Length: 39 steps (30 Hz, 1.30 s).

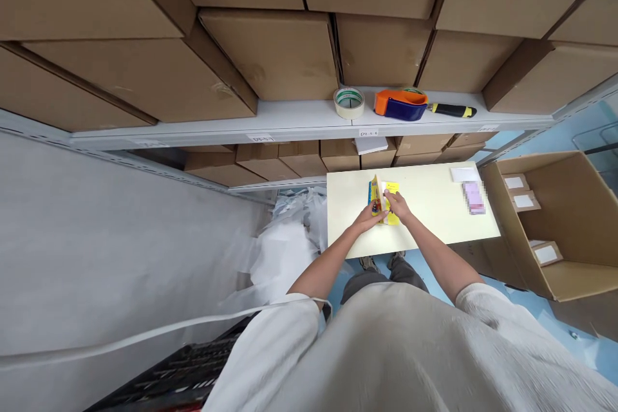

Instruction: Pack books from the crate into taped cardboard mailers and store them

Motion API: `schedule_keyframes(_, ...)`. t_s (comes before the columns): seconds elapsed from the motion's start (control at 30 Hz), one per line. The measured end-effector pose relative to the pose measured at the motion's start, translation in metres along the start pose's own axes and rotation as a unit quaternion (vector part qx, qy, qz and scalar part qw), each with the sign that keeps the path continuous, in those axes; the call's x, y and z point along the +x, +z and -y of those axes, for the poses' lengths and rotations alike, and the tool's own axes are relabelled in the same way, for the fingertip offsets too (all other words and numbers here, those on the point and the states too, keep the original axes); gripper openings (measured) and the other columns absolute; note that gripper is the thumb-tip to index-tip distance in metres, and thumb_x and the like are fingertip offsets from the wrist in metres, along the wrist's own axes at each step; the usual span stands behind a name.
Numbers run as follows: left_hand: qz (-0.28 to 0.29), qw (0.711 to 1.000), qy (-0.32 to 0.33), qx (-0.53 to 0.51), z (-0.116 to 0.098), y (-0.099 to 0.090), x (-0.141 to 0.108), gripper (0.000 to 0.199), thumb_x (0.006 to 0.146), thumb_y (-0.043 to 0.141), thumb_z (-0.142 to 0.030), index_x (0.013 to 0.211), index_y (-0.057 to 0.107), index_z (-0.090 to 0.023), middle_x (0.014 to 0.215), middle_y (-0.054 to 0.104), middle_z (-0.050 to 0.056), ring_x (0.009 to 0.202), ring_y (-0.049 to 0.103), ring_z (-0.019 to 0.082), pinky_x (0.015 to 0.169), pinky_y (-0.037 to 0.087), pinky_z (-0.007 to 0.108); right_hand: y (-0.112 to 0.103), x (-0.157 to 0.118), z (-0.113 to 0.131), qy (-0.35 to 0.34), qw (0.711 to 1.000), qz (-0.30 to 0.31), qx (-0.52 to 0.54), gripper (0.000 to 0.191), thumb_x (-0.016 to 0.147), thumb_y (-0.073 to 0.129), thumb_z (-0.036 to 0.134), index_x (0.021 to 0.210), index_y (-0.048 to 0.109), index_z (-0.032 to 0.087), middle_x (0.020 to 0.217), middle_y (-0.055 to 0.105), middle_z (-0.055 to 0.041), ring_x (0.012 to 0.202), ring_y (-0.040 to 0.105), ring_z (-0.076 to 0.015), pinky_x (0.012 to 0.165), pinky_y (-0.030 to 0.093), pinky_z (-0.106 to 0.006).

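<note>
A yellow printed packet (374, 188) with a blue edge stands partly upright on the cream table (434, 206), opened like a booklet or a flapped box; I cannot tell which. My left hand (369, 216) is closed around its lower left side, thumb and fingers on the colourful cover. Over the yellow part lying to the right, my right hand (398, 206) has its fingers pinched at the packet's inner side. The fingertips partly cover what lies between the two halves.
A purple pixelated stack (474, 197) and a white slip (464, 174) lie at the table's right end. Beside it stands an open carton (570, 206) with small boxes inside. The shelf ahead holds a tape roll (349, 103), an orange-and-blue tape dispenser (400, 105) and a black-and-yellow handle (454, 110).
</note>
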<state>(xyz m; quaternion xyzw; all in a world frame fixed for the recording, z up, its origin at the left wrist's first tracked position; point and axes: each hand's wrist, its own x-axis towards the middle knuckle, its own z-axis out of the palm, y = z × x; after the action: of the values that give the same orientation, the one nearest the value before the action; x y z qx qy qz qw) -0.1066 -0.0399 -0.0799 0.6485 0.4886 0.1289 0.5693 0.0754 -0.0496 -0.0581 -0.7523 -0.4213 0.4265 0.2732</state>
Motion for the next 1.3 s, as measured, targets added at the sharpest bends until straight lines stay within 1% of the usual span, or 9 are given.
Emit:
schedule_keyframes(0.1, -0.028, 0.999, -0.023, -0.006, -0.002, -0.010, -0.003, 0.067, 0.096, 0.074, -0.042, 0.157, 0.055, -0.023, 0.142, 0.075, 0.010, 0.117, 0.077, 0.024, 0.102, 0.061, 0.035, 0.011, -0.001, 0.012, 0.013, 0.999, 0.018, -0.045, 0.065, 0.101, 0.050, 0.078, 0.131, 0.079, 0.028, 0.161, 0.056, -0.0094, 0.159, 0.038, -0.0319, 0.129, 0.035, -0.048)
schedule_keyframes(0.2, -0.093, 0.995, -0.027, -0.005, 0.002, -0.027, -0.007, 0.045, 0.098, 0.064, -0.030, 0.142, 0.068, -0.020, 0.134, 0.078, 0.008, 0.110, 0.078, 0.022, 0.100, 0.061, 0.032, 0.015, 0.000, 0.019, 0.010, 0.996, -0.018, -0.086, 0.058, 0.104, 0.049, 0.070, 0.143, 0.072, 0.034, 0.171, 0.044, -0.0061, 0.160, 0.035, -0.0328, 0.132, 0.027, -0.056)
schedule_keyframes(0.33, -0.158, 0.987, -0.034, 0.017, 0.014, -0.054, -0.014, 0.042, 0.096, 0.056, -0.024, 0.133, 0.074, -0.018, 0.128, 0.081, 0.006, 0.116, 0.075, 0.024, 0.104, 0.059, 0.033, 0.008, 0.004, 0.017, 0.005, 0.995, -0.092, -0.049, 0.062, 0.109, 0.035, 0.059, 0.156, 0.060, 0.026, 0.168, 0.048, -0.0121, 0.154, 0.044, -0.0316, 0.128, 0.036, -0.051)
schedule_keyframes(0.53, -0.193, 0.972, -0.117, -0.071, 0.031, -0.073, -0.022, 0.046, 0.107, 0.047, -0.044, 0.132, 0.076, -0.019, 0.132, 0.080, 0.010, 0.124, 0.075, 0.027, 0.110, 0.056, 0.037, 0.015, 0.001, -0.001, 0.028, 0.997, 0.001, 0.077, 0.071, 0.106, 0.034, 0.066, 0.147, 0.065, 0.018, 0.144, 0.070, -0.0153, 0.128, 0.067, -0.0275, 0.115, 0.051, -0.040)
schedule_keyframes(0.7, -0.160, 0.964, -0.161, -0.136, 0.044, -0.072, -0.022, 0.062, 0.104, 0.049, -0.068, 0.118, 0.080, -0.017, 0.124, 0.082, 0.015, 0.121, 0.076, 0.034, 0.108, 0.056, 0.040, 0.035, -0.007, -0.009, 0.053, 0.995, 0.022, 0.079, 0.065, 0.099, 0.044, 0.070, 0.125, 0.076, 0.019, 0.123, 0.079, -0.0125, 0.115, 0.072, -0.0283, 0.107, 0.055, -0.042)
schedule_keyframes(0.83, -0.196, 0.968, -0.155, -0.037, 0.055, -0.064, -0.018, 0.051, 0.102, 0.058, -0.052, 0.138, 0.072, -0.018, 0.153, 0.067, 0.016, 0.149, 0.057, 0.034, 0.125, 0.042, 0.045, 0.038, -0.010, -0.014, 0.057, 0.997, 0.047, 0.034, 0.052, 0.100, 0.047, 0.059, 0.122, 0.076, 0.022, 0.124, 0.080, -0.0085, 0.117, 0.072, -0.0267, 0.104, 0.056, -0.039)
schedule_keyframes(0.93, -0.191, 0.975, -0.110, 0.017, 0.059, -0.055, -0.014, 0.051, 0.102, 0.057, -0.036, 0.149, 0.065, -0.017, 0.163, 0.058, 0.016, 0.155, 0.051, 0.030, 0.131, 0.035, 0.044, 0.038, -0.010, -0.018, 0.068, 0.996, 0.047, 0.019, 0.048, 0.098, 0.054, 0.053, 0.130, 0.074, 0.022, 0.133, 0.077, -0.0096, 0.124, 0.070, -0.0274, 0.109, 0.054, -0.041)
schedule_keyframes(1.07, -0.116, 0.990, -0.058, 0.047, 0.058, -0.039, -0.015, 0.056, 0.101, 0.057, -0.028, 0.156, 0.059, -0.018, 0.166, 0.055, 0.012, 0.155, 0.050, 0.027, 0.132, 0.036, 0.040, 0.041, -0.009, -0.019, 0.092, 0.994, 0.047, 0.043, 0.051, 0.093, 0.064, 0.043, 0.137, 0.069, 0.019, 0.139, 0.074, -0.0133, 0.126, 0.070, -0.0281, 0.111, 0.054, -0.041)
schedule_keyframes(1.3, -0.043, 0.991, -0.107, 0.068, 0.048, -0.024, -0.023, 0.085, 0.098, 0.066, -0.031, 0.175, 0.032, -0.019, 0.168, 0.053, 0.012, 0.149, 0.058, 0.034, 0.122, 0.049, 0.041, 0.050, -0.010, -0.016, 0.093, 0.991, 0.058, 0.074, 0.048, 0.086, 0.063, 0.033, 0.132, 0.072, 0.019, 0.127, 0.078, -0.0094, 0.113, 0.073, -0.0250, 0.100, 0.058, -0.037)
